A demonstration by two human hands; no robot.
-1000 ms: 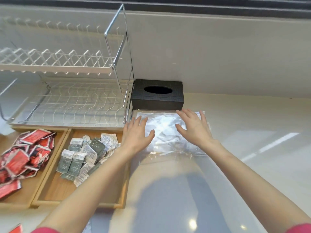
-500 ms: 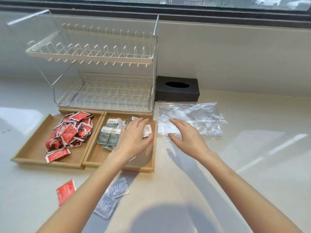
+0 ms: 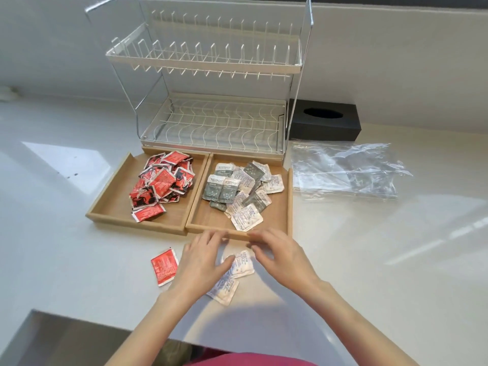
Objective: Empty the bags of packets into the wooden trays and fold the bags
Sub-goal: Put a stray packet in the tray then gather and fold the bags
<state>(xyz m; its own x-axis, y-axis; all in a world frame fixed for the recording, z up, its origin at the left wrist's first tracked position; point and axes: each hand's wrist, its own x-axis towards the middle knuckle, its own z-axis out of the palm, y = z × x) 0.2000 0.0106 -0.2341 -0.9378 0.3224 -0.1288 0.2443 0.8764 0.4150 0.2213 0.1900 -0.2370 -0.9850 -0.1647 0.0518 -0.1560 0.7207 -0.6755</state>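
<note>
Two wooden trays sit side by side in front of a dish rack. The left tray (image 3: 111,204) holds a heap of red packets (image 3: 163,180); the right tray (image 3: 286,207) holds grey and white packets (image 3: 240,191). A folded clear plastic bag (image 3: 346,173) lies flat to the right of the trays. On the counter in front of the trays lie a loose red packet (image 3: 164,266) and two white packets (image 3: 241,264). My left hand (image 3: 202,262) and my right hand (image 3: 277,254) hover over the white packets, fingers spread, holding nothing.
A white wire dish rack (image 3: 211,88) stands behind the trays. A black tissue box (image 3: 324,122) sits against the wall behind the bag. The counter's near edge (image 3: 79,317) runs below my arms at the bottom left.
Both hands left the flattened bag and came back toward me, over the loose white packets in front of the trays. The view swung left and down.
</note>
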